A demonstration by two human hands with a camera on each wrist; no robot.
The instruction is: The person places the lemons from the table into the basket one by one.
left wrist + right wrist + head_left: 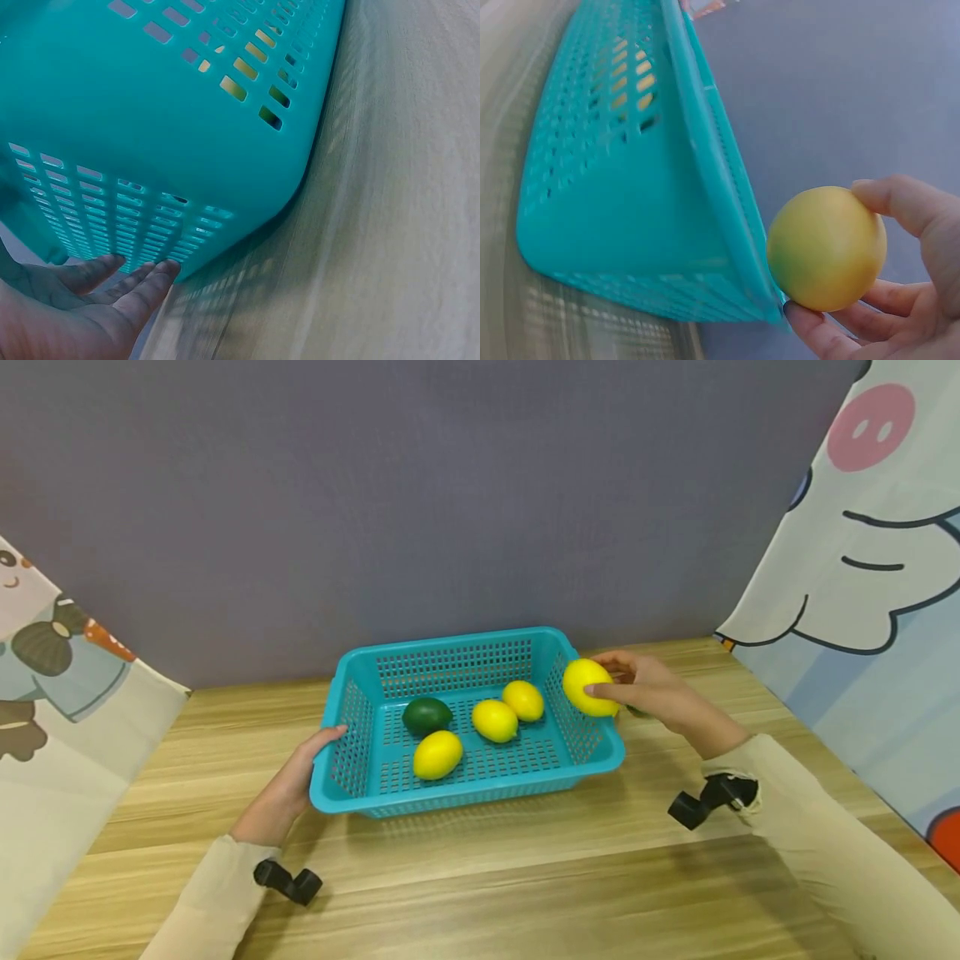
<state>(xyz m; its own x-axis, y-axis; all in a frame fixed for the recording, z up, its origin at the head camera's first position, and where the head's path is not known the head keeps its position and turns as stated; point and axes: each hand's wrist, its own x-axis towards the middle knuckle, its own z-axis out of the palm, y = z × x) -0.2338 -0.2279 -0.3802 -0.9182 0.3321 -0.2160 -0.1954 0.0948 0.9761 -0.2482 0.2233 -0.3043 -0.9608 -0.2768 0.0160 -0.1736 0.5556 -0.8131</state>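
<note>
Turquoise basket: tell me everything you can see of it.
The turquoise basket is a long rectangle with rounded, solid corners and a smooth rim; it looks like plastic. Rows of slots pierce walls and base. It stands upright on the wood-patterned table, holding three yellow lemons and one dark green fruit. The left hand grips its left end, thumb over the rim. The right hand holds another lemon at its right rim; whether they touch is unclear.

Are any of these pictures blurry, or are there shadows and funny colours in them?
Head view: fairly crisp, with soft shadow on the tabletop below the basket; left wrist view: dappled shadow beside the basket, the wood grain looking smeared; right wrist view: hazier, the held lemon duller than in the head view, the tabletop blurred at left.
</note>
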